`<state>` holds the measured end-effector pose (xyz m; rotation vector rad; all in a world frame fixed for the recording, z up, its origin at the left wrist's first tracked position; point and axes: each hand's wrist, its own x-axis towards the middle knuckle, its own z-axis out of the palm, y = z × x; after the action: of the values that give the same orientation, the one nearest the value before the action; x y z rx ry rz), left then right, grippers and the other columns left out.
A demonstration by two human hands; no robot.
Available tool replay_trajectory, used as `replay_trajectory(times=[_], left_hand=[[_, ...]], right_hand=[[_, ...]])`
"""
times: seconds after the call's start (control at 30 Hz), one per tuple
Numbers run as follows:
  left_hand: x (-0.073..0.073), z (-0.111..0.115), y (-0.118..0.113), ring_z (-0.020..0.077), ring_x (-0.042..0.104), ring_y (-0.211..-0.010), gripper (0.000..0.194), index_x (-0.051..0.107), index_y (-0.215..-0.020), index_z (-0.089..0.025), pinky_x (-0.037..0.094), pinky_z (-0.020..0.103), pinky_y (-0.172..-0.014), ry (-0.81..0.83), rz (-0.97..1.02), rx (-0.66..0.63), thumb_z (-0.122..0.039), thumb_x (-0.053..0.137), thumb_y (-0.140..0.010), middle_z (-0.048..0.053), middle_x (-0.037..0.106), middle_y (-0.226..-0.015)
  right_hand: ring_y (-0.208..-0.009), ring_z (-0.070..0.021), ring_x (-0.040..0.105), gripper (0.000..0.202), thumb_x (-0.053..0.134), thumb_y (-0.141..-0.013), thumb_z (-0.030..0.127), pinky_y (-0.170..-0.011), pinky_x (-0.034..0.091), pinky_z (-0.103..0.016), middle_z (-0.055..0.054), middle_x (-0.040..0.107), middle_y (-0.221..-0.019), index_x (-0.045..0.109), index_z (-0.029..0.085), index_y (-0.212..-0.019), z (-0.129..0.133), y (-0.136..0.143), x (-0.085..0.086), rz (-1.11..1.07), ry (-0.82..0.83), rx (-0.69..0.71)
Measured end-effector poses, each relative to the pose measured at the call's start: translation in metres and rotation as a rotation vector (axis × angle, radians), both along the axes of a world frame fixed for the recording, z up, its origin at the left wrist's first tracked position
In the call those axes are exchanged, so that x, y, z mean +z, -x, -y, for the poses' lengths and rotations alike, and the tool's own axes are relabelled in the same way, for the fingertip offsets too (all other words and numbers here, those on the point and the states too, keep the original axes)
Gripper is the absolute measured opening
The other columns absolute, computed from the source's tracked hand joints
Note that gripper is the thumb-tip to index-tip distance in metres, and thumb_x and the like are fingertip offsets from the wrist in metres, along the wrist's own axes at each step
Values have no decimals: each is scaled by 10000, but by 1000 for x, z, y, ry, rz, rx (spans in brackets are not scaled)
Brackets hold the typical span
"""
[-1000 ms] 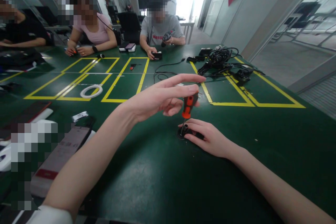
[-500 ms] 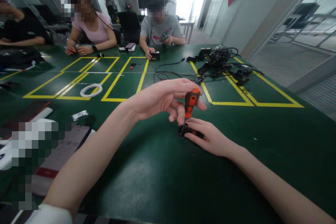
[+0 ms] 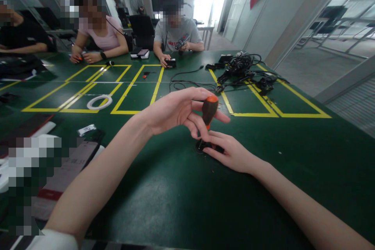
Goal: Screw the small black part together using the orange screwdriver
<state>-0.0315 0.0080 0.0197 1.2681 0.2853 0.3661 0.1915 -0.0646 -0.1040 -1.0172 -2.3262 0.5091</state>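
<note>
My left hand (image 3: 187, 111) is closed around the orange and black handle of a screwdriver (image 3: 210, 110), palm over its top end. The screwdriver stands nearly upright, tip down at a small black part (image 3: 201, 146) with a round base on the green table. My right hand (image 3: 231, 149) lies low on the table with fingers and thumb pinching that black part from the right. The screwdriver's tip and much of the part are hidden by my fingers.
A heap of black cables (image 3: 241, 68) lies at the back right. A white tape roll (image 3: 99, 102) and a small white packet (image 3: 86, 129) are to the left, near a phone (image 3: 63, 175). Across the table (image 3: 293, 187), a co-worker (image 3: 178, 33) holds a power drill (image 3: 182, 41).
The screwdriver's handle has turned, so its orange inlay no longer faces me. Both hands keep their places; the whole view has shifted slightly.
</note>
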Motion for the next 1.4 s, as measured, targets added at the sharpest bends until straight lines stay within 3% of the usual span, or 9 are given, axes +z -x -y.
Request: replay_trajectory(times=[0.13, 0.23, 0.33, 0.5, 0.77, 1.0, 1.1, 1.23, 1.4], left_hand=[[4, 5, 1, 38, 513, -478, 421, 573, -1342, -209, 375, 163, -452, -51, -32, 122, -266, 665, -935, 21, 742, -939], [7, 9, 2, 17, 451, -490, 316, 681, -1203, -175, 329, 150, -442, -87, -45, 124, -261, 732, -903, -12, 680, -850], [5, 8, 1, 36, 512, -525, 266, 699, -1008, -124, 406, 169, -473, -96, -34, 65, -367, 738, -908, 34, 713, -929], [3, 2, 1, 103, 653, -595, 289, 603, -1002, -143, 527, 234, -550, -13, -1, 18, -414, 677, -935, 139, 756, -1189], [7, 6, 1, -16, 325, -428, 298, 705, -1172, -163, 193, 158, -383, -44, -40, 83, -278, 755, -902, 28, 721, -900], [4, 3, 1, 38, 478, -491, 294, 709, -1047, -136, 325, 200, -424, 4, 8, -5, -407, 620, -977, 130, 741, -1161], [6, 4, 2, 20, 415, -476, 211, 694, -1085, -148, 277, 176, -418, -23, -15, 58, -299, 702, -937, 90, 755, -1026], [8, 6, 4, 2, 327, -469, 396, 704, -1229, -203, 233, 157, -422, -41, -37, 135, -218, 798, -845, 5, 693, -874], [7, 4, 4, 31, 490, -528, 303, 736, -1014, -132, 335, 173, -447, -63, -47, 48, -411, 742, -895, 100, 738, -1124]], right_hand=[[-877, -215, 695, 258, 507, -1091, 368, -773, 584, -324, -103, 711, -1068, 692, 188, -1102, 1, 0, 2, 10, 19, 3], [-922, -225, 701, 248, 513, -1089, 359, -807, 587, -331, -101, 710, -1073, 695, 191, -1112, 1, 1, 2, 11, 28, 4], [-902, -224, 701, 250, 514, -1088, 361, -796, 585, -333, -100, 709, -1077, 697, 192, -1113, 1, 0, 2, 13, 31, 0], [-880, -218, 691, 246, 512, -1090, 356, -770, 574, -324, -92, 707, -1061, 695, 193, -1108, 0, 0, 1, 5, 27, 8], [-971, -242, 710, 254, 525, -1080, 363, -870, 604, -370, -114, 714, -1104, 701, 185, -1121, 0, 1, 1, 15, 35, -7], [-951, -235, 713, 228, 535, -1072, 349, -863, 613, -369, -113, 717, -1124, 702, 198, -1106, 1, 0, 2, 19, 43, -12], [-929, -228, 708, 241, 527, -1077, 356, -846, 611, -355, -110, 714, -1118, 698, 196, -1132, 1, -1, 1, 20, 41, -9], [-887, -217, 702, 259, 512, -1087, 360, -781, 600, -328, -108, 711, -1106, 701, 188, -1128, 1, -1, 1, 23, 48, -1], [-925, -226, 700, 263, 513, -1089, 374, -828, 598, -343, -102, 710, -1077, 699, 190, -1119, 1, 0, 2, 5, 28, -3]])
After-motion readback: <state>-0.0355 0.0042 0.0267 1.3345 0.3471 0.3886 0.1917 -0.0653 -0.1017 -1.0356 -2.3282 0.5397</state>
